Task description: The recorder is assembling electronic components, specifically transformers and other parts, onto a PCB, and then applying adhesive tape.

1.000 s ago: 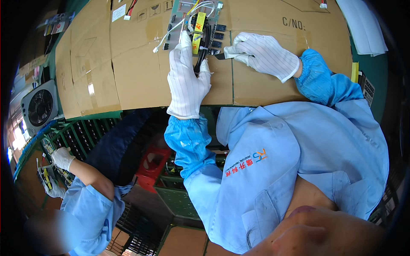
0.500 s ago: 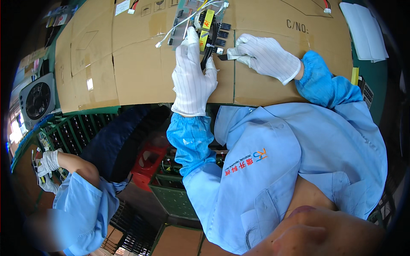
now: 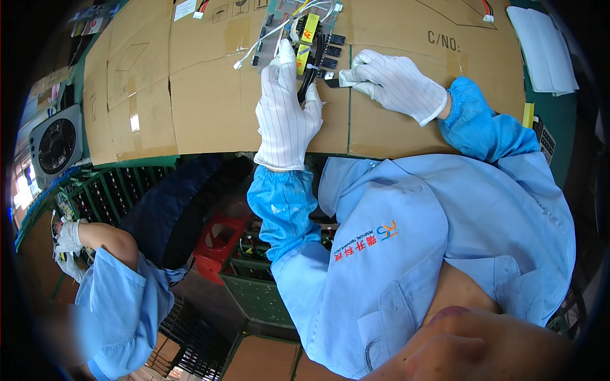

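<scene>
A circuit board [image 3: 269, 28] with yellow-taped transformers [image 3: 310, 28], black components along its right side and loose white wires lies at the top of the cardboard. My left hand [image 3: 286, 117], in a white striped glove, is closed on the board's near end, beside a black cable bundle [image 3: 306, 86]. Pinched in my gloved right hand [image 3: 397, 86] is a small flat black tool [image 3: 334, 82]. Its tip is right by a small white part at the board's lower right corner; whether they touch is unclear. My right fingertips are partly hidden.
Flattened cardboard [image 3: 216, 114] covers the table. White sheets [image 3: 540, 47] lie at the right, near a calculator [image 3: 547, 143]. Short red-and-black wired connectors [image 3: 488, 13] sit at the far edge. A fan [image 3: 56, 146] stands left, and a co-worker's gloved hand [image 3: 68, 238] is below it.
The black tool's tip has shifted slightly toward the board's corner. My left hand stays almost still on the board. The co-worker's hands at the left have moved a little.
</scene>
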Demonstrator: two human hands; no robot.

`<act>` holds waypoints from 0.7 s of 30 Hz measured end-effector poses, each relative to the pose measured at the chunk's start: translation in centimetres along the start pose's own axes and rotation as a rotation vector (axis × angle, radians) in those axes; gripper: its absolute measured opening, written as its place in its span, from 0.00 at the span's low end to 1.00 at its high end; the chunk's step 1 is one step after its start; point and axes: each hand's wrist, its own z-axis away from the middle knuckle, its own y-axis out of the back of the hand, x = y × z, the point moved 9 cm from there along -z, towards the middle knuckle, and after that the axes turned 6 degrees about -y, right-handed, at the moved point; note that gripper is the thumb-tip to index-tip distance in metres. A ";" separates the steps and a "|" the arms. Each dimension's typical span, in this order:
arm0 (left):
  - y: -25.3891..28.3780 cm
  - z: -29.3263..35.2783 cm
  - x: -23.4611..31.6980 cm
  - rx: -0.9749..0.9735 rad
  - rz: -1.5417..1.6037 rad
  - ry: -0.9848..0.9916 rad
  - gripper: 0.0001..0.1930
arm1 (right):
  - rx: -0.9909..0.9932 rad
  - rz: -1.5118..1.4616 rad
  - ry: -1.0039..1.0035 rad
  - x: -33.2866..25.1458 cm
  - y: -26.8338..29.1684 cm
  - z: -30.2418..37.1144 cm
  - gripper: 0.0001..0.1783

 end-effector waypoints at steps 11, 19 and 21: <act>0.2 0.1 -0.1 0.029 0.002 -0.032 0.40 | 0.040 -0.006 -0.007 0.0 0.3 0.0 0.12; 0.2 0.0 -0.3 0.006 0.003 0.016 0.40 | 0.017 0.008 0.011 0.1 -0.1 0.0 0.12; 0.3 0.0 -0.4 0.010 0.010 0.023 0.40 | -0.012 -0.003 -0.026 0.4 -0.3 0.1 0.13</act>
